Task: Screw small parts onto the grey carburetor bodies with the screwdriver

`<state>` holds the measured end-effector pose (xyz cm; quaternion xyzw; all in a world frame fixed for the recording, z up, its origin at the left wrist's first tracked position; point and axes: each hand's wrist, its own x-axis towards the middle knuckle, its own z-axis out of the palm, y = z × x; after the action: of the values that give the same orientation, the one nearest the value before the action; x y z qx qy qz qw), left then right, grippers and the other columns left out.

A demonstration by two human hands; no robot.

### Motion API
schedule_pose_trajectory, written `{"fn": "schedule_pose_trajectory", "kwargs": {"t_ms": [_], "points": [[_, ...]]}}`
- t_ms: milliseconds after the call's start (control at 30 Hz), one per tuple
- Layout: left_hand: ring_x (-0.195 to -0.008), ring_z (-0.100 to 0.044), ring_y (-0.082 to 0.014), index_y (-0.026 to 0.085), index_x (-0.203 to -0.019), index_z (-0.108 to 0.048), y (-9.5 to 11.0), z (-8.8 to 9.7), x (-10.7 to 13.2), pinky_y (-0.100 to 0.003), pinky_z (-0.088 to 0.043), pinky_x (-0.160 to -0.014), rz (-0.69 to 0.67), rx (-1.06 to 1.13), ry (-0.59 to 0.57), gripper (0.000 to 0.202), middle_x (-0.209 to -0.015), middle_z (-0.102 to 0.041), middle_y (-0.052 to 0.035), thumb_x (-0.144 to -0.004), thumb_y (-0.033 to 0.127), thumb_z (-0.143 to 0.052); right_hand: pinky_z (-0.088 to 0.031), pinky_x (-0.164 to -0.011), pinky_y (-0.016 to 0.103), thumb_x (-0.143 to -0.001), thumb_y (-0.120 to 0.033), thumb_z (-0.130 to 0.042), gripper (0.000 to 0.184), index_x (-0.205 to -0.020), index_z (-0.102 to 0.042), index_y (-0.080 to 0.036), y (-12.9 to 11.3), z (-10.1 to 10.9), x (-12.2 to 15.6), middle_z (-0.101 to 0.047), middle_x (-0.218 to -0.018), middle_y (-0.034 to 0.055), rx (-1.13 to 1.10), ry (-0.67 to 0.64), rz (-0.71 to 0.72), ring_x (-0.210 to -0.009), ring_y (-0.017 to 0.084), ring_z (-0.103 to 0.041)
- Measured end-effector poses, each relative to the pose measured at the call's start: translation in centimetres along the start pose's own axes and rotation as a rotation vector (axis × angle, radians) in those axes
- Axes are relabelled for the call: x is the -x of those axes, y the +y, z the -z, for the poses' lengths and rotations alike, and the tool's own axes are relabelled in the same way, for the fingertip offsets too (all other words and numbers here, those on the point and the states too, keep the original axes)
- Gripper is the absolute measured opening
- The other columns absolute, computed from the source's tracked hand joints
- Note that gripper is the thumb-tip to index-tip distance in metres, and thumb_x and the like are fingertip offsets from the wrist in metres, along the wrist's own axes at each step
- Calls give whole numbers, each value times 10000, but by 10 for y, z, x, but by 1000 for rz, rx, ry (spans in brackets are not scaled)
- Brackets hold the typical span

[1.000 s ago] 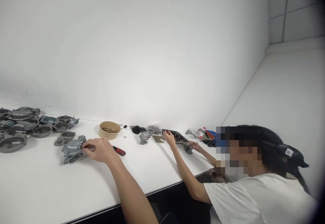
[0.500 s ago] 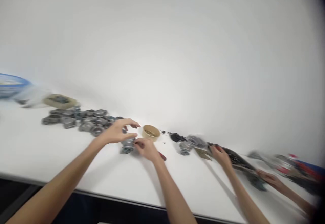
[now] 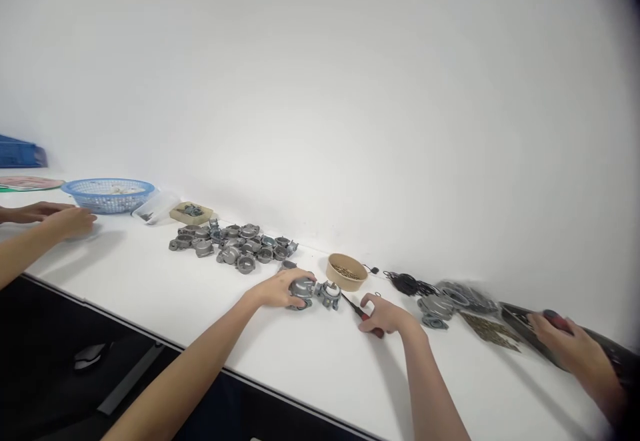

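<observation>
My left hand [image 3: 278, 289] rests on a grey cast metal housing [image 3: 306, 290] on the white table [image 3: 200, 294], fingers wrapped over its top. My right hand [image 3: 387, 316] is closed around the red handle of a screwdriver [image 3: 361, 312] whose dark shaft points left toward the housing. A tan bowl of small brass screws [image 3: 346, 272] stands just behind the two hands.
A heap of grey housings [image 3: 233, 241] lies to the left, with a blue basket [image 3: 110, 194] and a small tray [image 3: 191, 212] beyond. Black rings [image 3: 410, 284], more parts and a dark tray [image 3: 605, 351] sit right. Other people's hands [image 3: 70, 221] [image 3: 573, 348] work at both ends.
The view has swung left. My right hand left the housing and took hold of the screwdriver; my left hand came down onto the housing.
</observation>
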<state>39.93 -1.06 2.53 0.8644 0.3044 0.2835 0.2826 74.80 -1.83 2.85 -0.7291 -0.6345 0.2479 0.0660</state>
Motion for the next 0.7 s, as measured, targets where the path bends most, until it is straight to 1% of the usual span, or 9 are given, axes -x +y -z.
{"fn": "schedule_pose_trajectory", "kwargs": {"t_ms": [100, 133, 200, 267, 333, 367, 467, 567, 700], "points": [[-1263, -543, -284, 341, -1411, -528, -1, 1, 0, -360, -458, -1020, 36, 72, -18, 675, -1421, -551, -54, -780, 351, -766, -412, -531, 258, -591, -208, -769, 629, -1182, -554, -226, 6, -2, -3, -665, -597, -16, -45, -124, -47, -548, 177, -597], [-1257, -547, -284, 344, -1411, -529, -2, 1, 0, -358, -461, -1012, 36, 82, -24, 676, -1421, -553, -52, -779, 357, -768, -418, -544, 260, -606, -211, -759, 595, -1168, -561, -224, 7, -1, -4, -677, -619, -8, -50, -91, -26, -562, 176, -604], [-1267, -535, -284, 346, -1405, -536, -3, 1, -1, -356, -454, -1014, 34, 89, -27, 660, -1429, -548, -47, -787, 374, -766, -447, -594, 268, -665, -260, -742, 437, -1081, -612, -229, 7, 1, -6, -722, -737, 25, -47, 75, 61, -639, 180, -645], [-1261, -536, -276, 343, -1388, -553, -5, 0, -3, -349, -448, -1014, 41, 99, -15, 633, -1421, -555, -43, -792, 384, -764, -476, -680, 268, -767, -332, -683, 225, -967, -662, -233, 3, 3, -12, -749, -902, 51, -48, 339, 199, -784, 187, -686], [-1231, -554, -268, 326, -1357, -580, -6, -1, -4, -336, -452, -996, 44, 111, 9, 608, -1396, -574, -46, -785, 395, -772, -478, -755, 258, -860, -355, -588, 173, -923, -695, -234, -9, 7, -25, -750, -1016, 64, -22, 536, 294, -917, 192, -691], [-1207, -568, -264, 313, -1340, -593, -6, -2, -4, -327, -458, -977, 41, 115, 23, 604, -1379, -586, -50, -773, 402, -782, -474, -773, 255, -887, -340, -551, 198, -936, -708, -231, -16, 8, -34, -749, -1042, 73, 8, 566, 303, -950, 194, -689], [-1164, -587, -255, 289, -1294, -613, -6, -3, -4, -316, -470, -936, 15, 121, 60, 588, -1339, -609, -49, -750, 407, -802, -459, -742, 263, -890, -272, -542, 226, -999, -730, -210, -44, 12, -66, -751, -1050, 103, 145, 475, 230, -907, 206, -694], [-1195, -574, -261, 282, -1292, -602, -6, -3, -2, -336, -459, -983, -15, 129, 63, 609, -1331, -609, -51, -734, 399, -815, -456, -674, 281, -829, -206, -609, 187, -961, -742, -195, -65, 12, -94, -756, -971, 110, 205, 381, 157, -814, 227, -697], [-1266, -538, -295, 302, -1418, -497, -10, 0, -1, -358, -466, -1011, 11, 140, 22, 839, -1405, -552, -78, -673, 437, -859, -477, -646, 321, -735, -150, -686, 146, -867, -738, -185, -75, 9, -111, -748, -876, 118, 241, 320, 27, -773, 276, -698]]}}
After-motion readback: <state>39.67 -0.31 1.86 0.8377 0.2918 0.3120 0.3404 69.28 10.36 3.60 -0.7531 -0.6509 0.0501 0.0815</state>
